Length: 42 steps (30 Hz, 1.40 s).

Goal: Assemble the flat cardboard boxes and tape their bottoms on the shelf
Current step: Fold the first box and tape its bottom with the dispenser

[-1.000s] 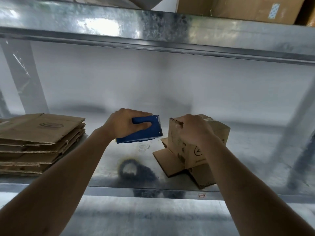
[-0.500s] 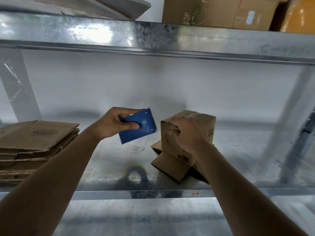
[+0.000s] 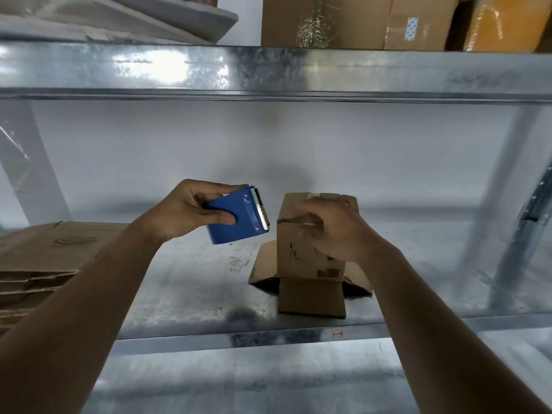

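A small cardboard box (image 3: 301, 258) stands upside down on the metal shelf (image 3: 185, 294), its lower flaps spread out flat on the shelf around it. My right hand (image 3: 334, 231) lies over the box's top front edge, blurred, fingers bent against the taped top. My left hand (image 3: 185, 213) holds a blue tape dispenser (image 3: 239, 221) in the air just left of the box, its toothed blade pointing toward the box. A stack of flat cardboard boxes (image 3: 44, 261) lies at the shelf's left end.
The shelf's front lip (image 3: 254, 339) runs below the box. An upper shelf beam (image 3: 268, 70) crosses overhead with brown boxes (image 3: 328, 19) on it. A steel upright (image 3: 513, 219) stands at the right, another at the left (image 3: 27, 162).
The box has been turned so one face is square to me. My left hand has lifted and tilted the dispenser, its blade now facing the box. My right hand has shifted along the top edge.
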{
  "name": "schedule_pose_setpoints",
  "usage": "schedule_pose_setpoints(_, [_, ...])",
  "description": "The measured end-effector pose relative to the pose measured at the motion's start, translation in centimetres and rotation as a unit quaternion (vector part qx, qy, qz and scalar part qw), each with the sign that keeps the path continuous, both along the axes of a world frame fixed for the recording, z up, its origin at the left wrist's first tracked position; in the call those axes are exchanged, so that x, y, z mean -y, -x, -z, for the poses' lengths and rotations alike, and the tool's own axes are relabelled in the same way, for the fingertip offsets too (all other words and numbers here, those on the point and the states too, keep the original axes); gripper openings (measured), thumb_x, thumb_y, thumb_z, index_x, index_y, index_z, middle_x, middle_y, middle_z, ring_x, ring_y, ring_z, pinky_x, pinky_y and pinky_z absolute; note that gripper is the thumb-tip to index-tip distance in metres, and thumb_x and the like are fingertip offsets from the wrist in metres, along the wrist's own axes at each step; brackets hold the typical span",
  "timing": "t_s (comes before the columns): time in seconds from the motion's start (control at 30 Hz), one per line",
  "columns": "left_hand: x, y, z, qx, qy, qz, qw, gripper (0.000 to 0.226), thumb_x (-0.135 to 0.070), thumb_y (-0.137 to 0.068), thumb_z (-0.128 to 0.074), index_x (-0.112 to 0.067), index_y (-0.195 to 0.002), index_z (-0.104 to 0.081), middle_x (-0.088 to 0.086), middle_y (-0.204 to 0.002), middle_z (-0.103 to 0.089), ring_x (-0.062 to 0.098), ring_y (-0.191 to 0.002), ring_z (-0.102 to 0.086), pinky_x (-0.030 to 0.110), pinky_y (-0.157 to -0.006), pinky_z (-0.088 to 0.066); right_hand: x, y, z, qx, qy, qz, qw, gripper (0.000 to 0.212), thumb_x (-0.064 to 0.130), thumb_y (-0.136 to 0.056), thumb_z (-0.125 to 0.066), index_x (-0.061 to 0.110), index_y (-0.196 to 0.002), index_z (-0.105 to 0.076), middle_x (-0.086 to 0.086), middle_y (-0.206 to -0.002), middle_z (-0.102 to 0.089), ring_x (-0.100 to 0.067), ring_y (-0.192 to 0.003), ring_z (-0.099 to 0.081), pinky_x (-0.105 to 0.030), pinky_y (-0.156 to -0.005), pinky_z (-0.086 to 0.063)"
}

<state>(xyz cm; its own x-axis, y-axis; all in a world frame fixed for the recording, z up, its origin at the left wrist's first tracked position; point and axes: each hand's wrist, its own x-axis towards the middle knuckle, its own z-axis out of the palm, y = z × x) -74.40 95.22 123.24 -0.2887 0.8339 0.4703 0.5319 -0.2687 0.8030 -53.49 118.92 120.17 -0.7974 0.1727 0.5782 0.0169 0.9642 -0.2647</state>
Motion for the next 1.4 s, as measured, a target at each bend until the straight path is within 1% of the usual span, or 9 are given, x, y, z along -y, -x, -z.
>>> schedule_pose_setpoints(0.07, [-0.2,-0.4,-0.3,0.000,-0.005,0.010,1.000,0.058,-0.003,-0.074,-0.078,-0.042,-0.117,-0.076,-0.001,-0.122,-0.076,0.018,-0.115,-0.071,0.031,-0.095,-0.059,1.4,-0.3,-0.9,-0.086,0.026,-0.067,0.994,0.047,0.023,-0.093,-0.070,0.045,-0.134,-0.060,0.023,-0.103,-0.065,-0.008,-0.105,-0.066,-0.046,-0.108,-0.045])
schedule_pose_setpoints(0.13, [-0.3,-0.6,-0.6,0.000,-0.009,0.014,1.000,0.058,-0.004,-0.074,-0.078,-0.042,-0.117,-0.076,-0.001,-0.122,-0.076,0.019,-0.116,-0.071,0.032,-0.095,-0.059,2.8,-0.5,-1.8,-0.107,0.094,-0.128,0.981,0.053,0.011,-0.092,-0.073,0.040,-0.135,-0.062,0.010,-0.096,-0.065,-0.013,-0.088,-0.065,-0.037,-0.091,-0.056])
schedule_pose_setpoints(0.23, [-0.5,-0.7,-0.8,-0.008,-0.003,0.019,1.000,0.056,-0.005,-0.075,-0.078,-0.040,-0.119,-0.076,0.001,-0.123,-0.075,0.022,-0.116,-0.070,0.036,-0.096,-0.059,4.3,-0.6,-2.1,-0.092,0.173,-0.170,0.966,0.060,-0.003,-0.091,-0.069,0.042,-0.131,-0.063,0.000,-0.096,-0.065,-0.015,-0.080,-0.063,-0.026,-0.077,-0.055])
schedule_pose_setpoints(0.47, [-0.8,-1.0,-1.1,-0.012,0.007,0.024,1.000,0.056,-0.003,-0.075,-0.078,-0.039,-0.118,-0.076,0.000,-0.125,-0.075,0.021,-0.116,-0.071,0.035,-0.097,-0.059,5.3,-0.5,-1.8,-0.080,0.241,-0.181,0.950,0.050,-0.011,-0.095,-0.046,0.031,-0.108,-0.070,-0.005,-0.091,-0.065,-0.031,-0.080,-0.061,-0.046,-0.074,-0.053])
schedule_pose_setpoints(0.57, [-1.0,-1.1,-1.1,-0.017,0.014,0.026,0.999,0.056,-0.004,-0.076,-0.078,-0.041,-0.117,-0.076,-0.001,-0.124,-0.075,0.020,-0.116,-0.071,0.035,-0.097,-0.059,5.4,-0.9,-2.1,-0.102,0.270,-0.177,0.941,0.033,-0.008,-0.099,-0.043,0.011,-0.098,-0.070,-0.014,-0.086,-0.066,-0.015,-0.067,-0.058,-0.032,-0.067,-0.049])
schedule_pose_setpoints(0.77, [-1.5,-1.6,-1.5,-0.026,0.019,0.027,0.999,0.054,-0.012,-0.074,-0.080,-0.045,-0.116,-0.076,-0.003,-0.122,-0.076,0.020,-0.115,-0.071,0.038,-0.098,-0.059,4.1,-0.2,-1.5,-0.129,0.232,-0.100,0.959,0.007,0.023,-0.096,-0.074,0.018,-0.094,-0.070,0.001,-0.088,-0.075,-0.013,-0.069,-0.066,-0.037,-0.069,-0.056])
schedule_pose_setpoints(1.1, [-2.1,-2.7,-2.2,-0.062,0.040,0.023,0.997,0.056,-0.012,-0.074,-0.080,-0.040,-0.122,-0.073,-0.006,-0.122,-0.076,0.020,-0.114,-0.070,0.042,-0.101,-0.056,3.8,-1.9,-1.4,-0.128,0.239,-0.054,0.961,0.024,0.003,-0.094,-0.074,0.019,-0.111,-0.074,0.017,-0.081,-0.074,-0.007,-0.075,-0.070,-0.021,-0.074,-0.054])
schedule_pose_setpoints(1.3, [-2.0,-4.6,-3.3,-0.116,0.052,0.014,0.992,0.055,-0.017,-0.077,-0.081,-0.042,-0.125,-0.072,-0.012,-0.122,-0.075,0.013,-0.114,-0.070,0.030,-0.093,-0.059,3.7,-2.9,-1.9,-0.122,0.223,-0.001,0.967,0.014,0.007,-0.092,-0.076,0.021,-0.092,-0.080,0.027,-0.076,-0.070,0.008,-0.078,-0.068,-0.005,-0.072,-0.045])
schedule_pose_setpoints(1.4, [-2.1,-5.9,-4.5,-0.158,0.077,-0.012,0.984,0.054,-0.026,-0.080,-0.080,-0.036,-0.132,-0.067,-0.015,-0.125,-0.073,0.012,-0.114,-0.070,0.036,-0.096,-0.058,3.2,-3.0,-2.3,-0.105,0.204,0.021,0.973,0.015,0.009,-0.093,-0.074,0.022,-0.085,-0.076,0.018,-0.081,-0.073,0.000,-0.079,-0.069,-0.016,-0.073,-0.051])
